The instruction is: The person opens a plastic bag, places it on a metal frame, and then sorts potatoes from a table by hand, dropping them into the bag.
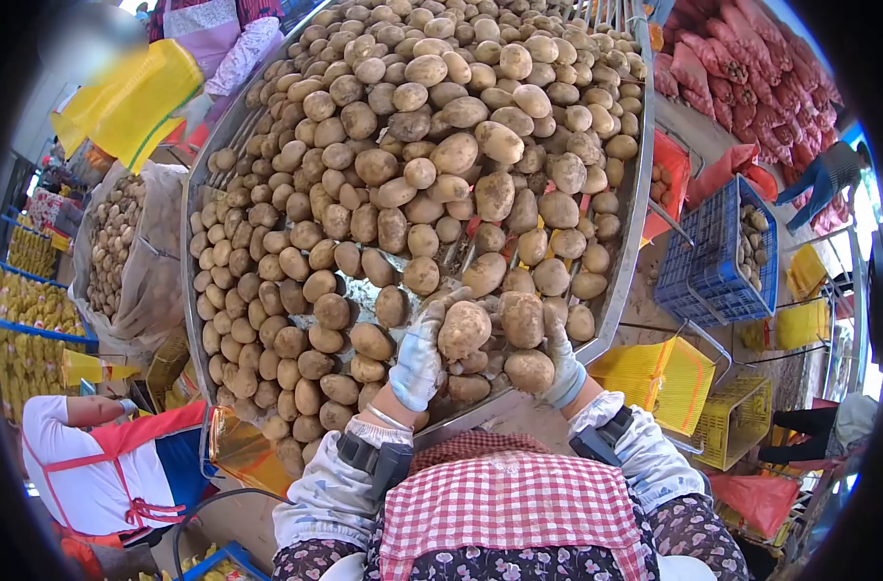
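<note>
Many brown potatoes cover a metal-edged sorting table. At its near edge my left hand, in a pale glove, has its fingers curled round a large potato. Just to the right, my right hand, gloved too, is closed round the side of potatoes, one large and dirt-covered and another below it. A gap between the two hands shows smaller potatoes beneath. Some slats of the table show among the potatoes.
A blue crate and yellow baskets stand at the right. Red mesh sacks are piled behind. On the left are a white sack of potatoes and a co-worker in a red apron; another person stands at the far left corner.
</note>
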